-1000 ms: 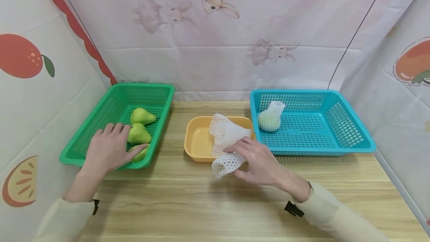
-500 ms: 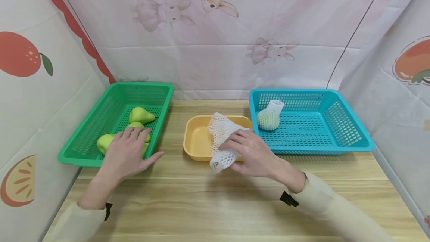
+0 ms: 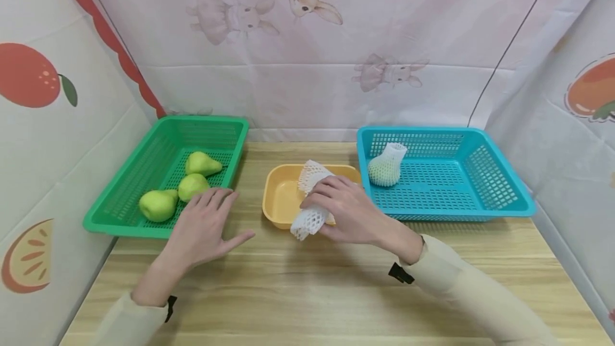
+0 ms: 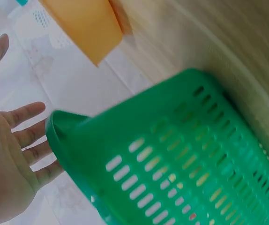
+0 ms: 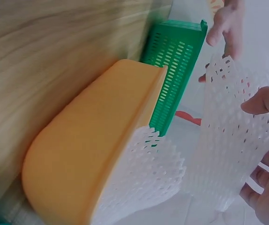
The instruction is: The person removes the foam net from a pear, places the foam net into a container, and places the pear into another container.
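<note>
My right hand [image 3: 343,210] grips a white foam fruit net [image 3: 309,221] over the front of the yellow tray [image 3: 278,217]; the right wrist view shows its thumb on the loose foam net [image 5: 240,136]. Another foam net [image 3: 309,174] lies in the tray, partly hidden by that hand. With straight fingers and thumb spread, my left hand [image 3: 204,228] hovers at the front right corner of the green basket [image 3: 111,228], holding nothing. Inside that basket lie a rear pear [image 3: 202,164], a middle pear [image 3: 192,186] and a front pear [image 3: 158,205].
A blue basket [image 3: 447,212] stands to the right of the tray, with a pear in a foam net [image 3: 386,167] at its left side. All the containers rest on a wooden table [image 3: 269,292]. A printed curtain [image 3: 307,100] hangs behind them.
My left hand has moved out of the green basket to the right, uncovering the pears; one pear now lies farther left. My right hand has shifted slightly left with the foam net.
</note>
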